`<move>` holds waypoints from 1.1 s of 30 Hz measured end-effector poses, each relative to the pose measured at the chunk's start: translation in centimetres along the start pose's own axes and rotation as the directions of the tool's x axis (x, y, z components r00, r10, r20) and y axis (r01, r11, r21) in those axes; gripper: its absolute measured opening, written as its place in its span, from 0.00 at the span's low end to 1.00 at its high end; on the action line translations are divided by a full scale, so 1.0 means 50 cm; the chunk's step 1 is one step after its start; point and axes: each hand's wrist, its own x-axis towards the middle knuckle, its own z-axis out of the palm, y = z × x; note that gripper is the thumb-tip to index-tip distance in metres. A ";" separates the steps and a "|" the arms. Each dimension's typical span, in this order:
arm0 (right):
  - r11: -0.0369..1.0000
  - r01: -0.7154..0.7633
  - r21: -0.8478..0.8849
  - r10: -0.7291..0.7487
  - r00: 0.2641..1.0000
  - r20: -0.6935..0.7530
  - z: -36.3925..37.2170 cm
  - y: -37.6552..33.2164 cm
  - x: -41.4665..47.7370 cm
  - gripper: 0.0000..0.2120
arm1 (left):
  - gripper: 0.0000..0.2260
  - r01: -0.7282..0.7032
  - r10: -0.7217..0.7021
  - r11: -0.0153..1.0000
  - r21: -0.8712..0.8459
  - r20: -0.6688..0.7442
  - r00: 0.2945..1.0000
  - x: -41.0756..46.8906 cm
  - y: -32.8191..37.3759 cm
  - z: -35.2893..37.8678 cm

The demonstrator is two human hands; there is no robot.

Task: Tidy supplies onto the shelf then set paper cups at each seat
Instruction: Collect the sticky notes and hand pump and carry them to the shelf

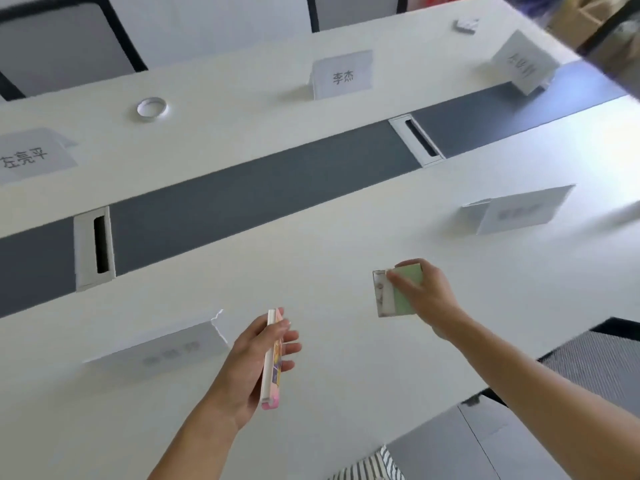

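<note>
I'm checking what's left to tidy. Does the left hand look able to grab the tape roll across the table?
Probably not: the left hand grips a pink booklet, and the tape roll lies far off, beyond the grey strip.

5 name cards, 2 cable slots, 2 booklets, 1 tape roll

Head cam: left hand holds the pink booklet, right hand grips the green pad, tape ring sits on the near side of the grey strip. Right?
Not quite. The tape ring lies on the far side of the grey strip, not the near side, as the head view shows. The rest holds: the left hand holds the pink booklet and the right hand grips the green pad.
</note>
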 end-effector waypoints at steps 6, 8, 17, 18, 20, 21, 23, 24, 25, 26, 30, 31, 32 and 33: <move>0.911 -0.090 0.403 0.175 0.968 -0.180 -0.229 0.071 -0.237 0.08 | 0.21 -0.036 0.015 0.995 0.090 0.225 0.974 -0.048 -0.038 0.186; 0.854 -0.097 0.512 0.245 0.942 -0.231 -0.289 0.120 -0.329 0.11 | 0.17 -0.048 0.016 0.993 0.103 0.296 0.955 -0.082 -0.065 0.254; 0.703 0.072 0.708 0.271 0.893 -0.360 -0.470 0.396 -0.726 0.25 | 0.15 0.122 -0.334 0.899 0.421 0.476 0.814 -0.300 -0.300 0.540; 0.695 0.113 0.710 0.246 0.890 -0.383 -0.486 0.414 -0.758 0.32 | 0.15 0.126 -0.372 0.875 0.468 0.482 0.793 -0.325 -0.329 0.571; 0.679 0.197 0.707 0.181 0.888 -0.422 -0.513 0.434 -0.807 0.33 | 0.16 0.127 -0.435 0.837 0.532 0.507 0.744 -0.368 -0.380 0.631; 0.679 0.233 0.696 0.154 0.882 -0.446 -0.526 0.442 -0.824 0.27 | 0.17 0.126 -0.460 0.824 0.553 0.523 0.718 -0.386 -0.402 0.660; 0.692 0.270 0.669 0.154 0.851 -0.502 -0.549 0.454 -0.840 0.15 | 0.19 0.109 -0.492 0.804 0.584 0.551 0.674 -0.413 -0.443 0.720; 0.718 0.275 0.640 0.164 0.826 -0.539 -0.560 0.465 -0.840 0.12 | 0.20 0.101 -0.503 0.797 0.596 0.562 0.656 -0.422 -0.459 0.749; 0.765 0.278 0.580 0.159 0.792 -0.589 -0.570 0.481 -0.836 0.10 | 0.20 0.098 -0.513 0.791 0.604 0.568 0.644 -0.428 -0.474 0.778; 0.827 0.271 0.493 0.135 0.755 -0.642 -0.583 0.497 -0.830 0.09 | 0.21 0.103 -0.526 0.784 0.613 0.566 0.634 -0.428 -0.486 0.808; 0.956 0.134 0.260 0.101 0.682 -0.725 -0.665 0.567 -0.796 0.08 | 0.28 0.088 -0.543 0.770 0.632 0.576 0.611 -0.411 -0.510 0.930; 0.967 0.112 0.227 0.093 0.675 -0.732 -0.691 0.578 -0.784 0.08 | 0.28 0.063 -0.536 0.771 0.633 0.593 0.601 -0.404 -0.514 0.962; 0.977 0.091 0.191 0.083 0.665 -0.742 -0.718 0.585 -0.771 0.10 | 0.26 0.023 -0.513 0.781 0.624 0.620 0.594 -0.398 -0.517 0.996; 0.984 0.071 0.163 0.077 0.653 -0.753 -0.747 0.589 -0.757 0.11 | 0.24 -0.029 -0.478 0.793 0.609 0.650 0.590 -0.393 -0.518 1.033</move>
